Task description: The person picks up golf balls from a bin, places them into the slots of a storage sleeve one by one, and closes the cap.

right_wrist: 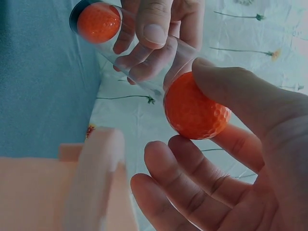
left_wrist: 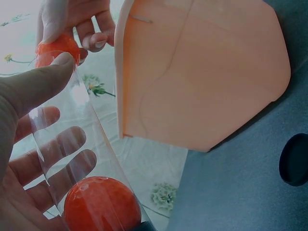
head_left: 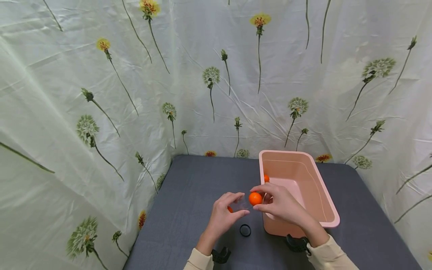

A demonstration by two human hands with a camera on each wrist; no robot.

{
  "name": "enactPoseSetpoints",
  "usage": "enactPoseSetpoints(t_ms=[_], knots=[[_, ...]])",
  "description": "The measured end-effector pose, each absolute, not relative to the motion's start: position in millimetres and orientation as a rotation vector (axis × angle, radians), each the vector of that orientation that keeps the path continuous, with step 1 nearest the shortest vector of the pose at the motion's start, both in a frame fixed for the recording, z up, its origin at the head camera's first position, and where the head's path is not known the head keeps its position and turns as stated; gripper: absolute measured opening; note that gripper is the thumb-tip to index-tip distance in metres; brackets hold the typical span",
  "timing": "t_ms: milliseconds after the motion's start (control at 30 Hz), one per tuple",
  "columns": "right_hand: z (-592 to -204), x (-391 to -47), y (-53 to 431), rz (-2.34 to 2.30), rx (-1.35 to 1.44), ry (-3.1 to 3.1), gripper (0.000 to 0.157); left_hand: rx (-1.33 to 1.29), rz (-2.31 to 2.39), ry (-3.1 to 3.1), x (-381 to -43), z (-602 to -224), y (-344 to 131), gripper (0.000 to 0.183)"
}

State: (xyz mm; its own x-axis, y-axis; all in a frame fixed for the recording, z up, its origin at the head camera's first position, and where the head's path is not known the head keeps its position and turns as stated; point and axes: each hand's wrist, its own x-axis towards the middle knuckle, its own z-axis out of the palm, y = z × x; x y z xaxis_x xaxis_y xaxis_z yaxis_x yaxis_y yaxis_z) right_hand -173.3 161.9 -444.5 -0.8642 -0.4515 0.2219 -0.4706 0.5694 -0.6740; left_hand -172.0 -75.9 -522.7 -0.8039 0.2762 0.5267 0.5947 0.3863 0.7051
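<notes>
My left hand (head_left: 225, 210) grips a clear plastic tube (left_wrist: 103, 130) with its fingers and thumb around the wall. One orange golf ball (left_wrist: 101, 204) sits at the tube's far end, against a dark end cap (right_wrist: 73, 19). Between thumb and fingers, my right hand (head_left: 278, 200) pinches a second dimpled orange golf ball (right_wrist: 195, 107), right at the tube's open mouth. A loose black cap (head_left: 245, 230) lies on the table below the two hands.
Just right of the hands stands a pink bin (head_left: 312, 176), with another orange ball (head_left: 266, 178) inside by its left wall. A dark grey cloth covers the table (head_left: 199, 180). Behind hangs a flower-printed curtain (head_left: 189, 75).
</notes>
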Motion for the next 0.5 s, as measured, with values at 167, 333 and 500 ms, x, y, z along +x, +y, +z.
enactPoseSetpoints(t_ms=[167, 333, 500], knots=[[-439.5, -174.3, 157.6, 1.139, 0.848, -2.768, 0.041, -0.77, -1.378, -2.319, -172.5, -522.6, -75.0, 0.05], [-440.4, -175.5, 157.3, 1.134, 0.888, -2.749, 0.04, -0.777, -1.393, -2.313, -172.3, -523.1, -74.0, 0.049], [-442.2, -177.0, 161.1, 1.138, 0.883, -2.759, 0.04, -0.763, -1.429, -2.312, -173.1, -523.8, -73.3, 0.05]])
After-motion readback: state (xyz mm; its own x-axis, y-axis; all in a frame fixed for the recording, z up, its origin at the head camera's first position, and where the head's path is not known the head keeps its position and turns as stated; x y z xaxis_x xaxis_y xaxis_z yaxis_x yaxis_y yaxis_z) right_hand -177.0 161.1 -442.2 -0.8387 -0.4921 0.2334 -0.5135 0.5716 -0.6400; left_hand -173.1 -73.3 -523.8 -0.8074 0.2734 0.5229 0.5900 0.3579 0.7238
